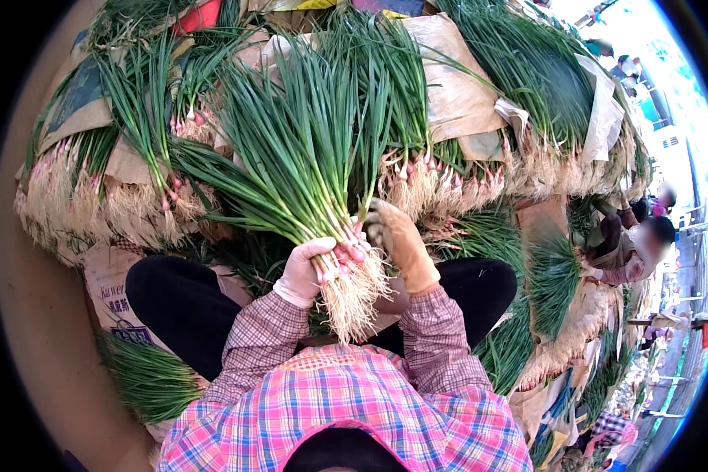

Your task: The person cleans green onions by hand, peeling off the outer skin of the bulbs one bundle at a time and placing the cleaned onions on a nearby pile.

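My left hand (300, 273), in a pale glove, is wrapped round the base of a large bunch of spring onions (311, 149). Its long green leaves fan away from me, while pinkish bulbs and pale stringy roots (350, 303) hang toward my lap. At the right side of the same bunch, my right hand (403, 245), in a tan-yellow glove, has its fingers curled against the stalks just above the bulbs. Its fingertips are partly hidden.
More spring onions (519, 71) lie heaped in front, roots toward me, with brown paper sheets (456, 79) among them. A loose bundle (149, 377) lies at lower left, beside a plain brown surface (55, 315). To the right, another person (633, 252) handles a bunch (552, 279).
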